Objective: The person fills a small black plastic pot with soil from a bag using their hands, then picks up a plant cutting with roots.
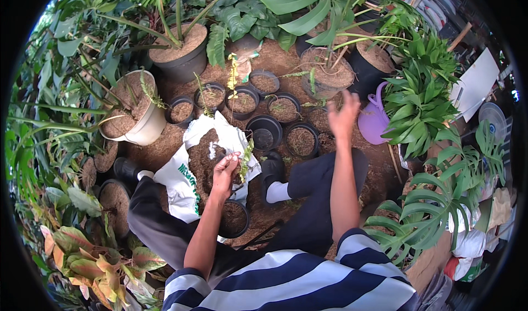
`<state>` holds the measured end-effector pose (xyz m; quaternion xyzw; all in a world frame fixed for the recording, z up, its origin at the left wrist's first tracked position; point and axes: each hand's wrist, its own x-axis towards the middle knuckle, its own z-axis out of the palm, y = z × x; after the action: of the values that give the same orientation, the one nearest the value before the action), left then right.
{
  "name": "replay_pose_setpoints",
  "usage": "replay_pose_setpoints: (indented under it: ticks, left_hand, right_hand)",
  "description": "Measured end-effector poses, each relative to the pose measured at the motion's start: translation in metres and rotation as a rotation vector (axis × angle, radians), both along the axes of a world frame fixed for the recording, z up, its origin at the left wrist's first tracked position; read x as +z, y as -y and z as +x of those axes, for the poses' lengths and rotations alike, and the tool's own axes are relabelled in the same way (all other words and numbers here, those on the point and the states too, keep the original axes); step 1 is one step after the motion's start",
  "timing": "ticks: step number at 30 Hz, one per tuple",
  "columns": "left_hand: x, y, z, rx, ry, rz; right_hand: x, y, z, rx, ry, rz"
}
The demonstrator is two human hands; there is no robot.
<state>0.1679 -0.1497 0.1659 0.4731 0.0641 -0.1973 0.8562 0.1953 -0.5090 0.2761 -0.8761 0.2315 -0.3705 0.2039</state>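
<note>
My left hand (225, 173) is closed in a pinch on a thin leafy sprig (246, 160), whose small green leaves hang beside the fingers. Just beneath it lies an opened white sack (179, 187) with dark potting soil (201, 157) inside. My right hand (344, 116) is raised to the right with its fingers apart and holds nothing; it is slightly blurred. Closest to it are a soil-filled black pot (302, 140) and a purple watering can (374, 118). A black pot without soil (264, 133) stands between the hands.
Several small black pots (242, 102) with soil stand ahead, one with a yellow-leaved stem (232, 77). A white pot (135, 110) is at left. Another soil-filled pot (234, 220) sits between my legs. Large-leaved plants (429, 201) crowd both sides.
</note>
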Motion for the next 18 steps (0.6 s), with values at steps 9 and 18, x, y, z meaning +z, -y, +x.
replay_pose_setpoints:
  ticks: [9,18]
  left_hand:
    - [-0.004,0.001,-0.003,0.021,0.032,0.05]
    - [0.003,-0.001,-0.006,0.073,0.254,0.139]
  right_hand:
    - [-0.025,-0.09,0.003,1.085,-0.726,0.434]
    - [-0.064,-0.166,0.003,1.292,-0.56,0.742]
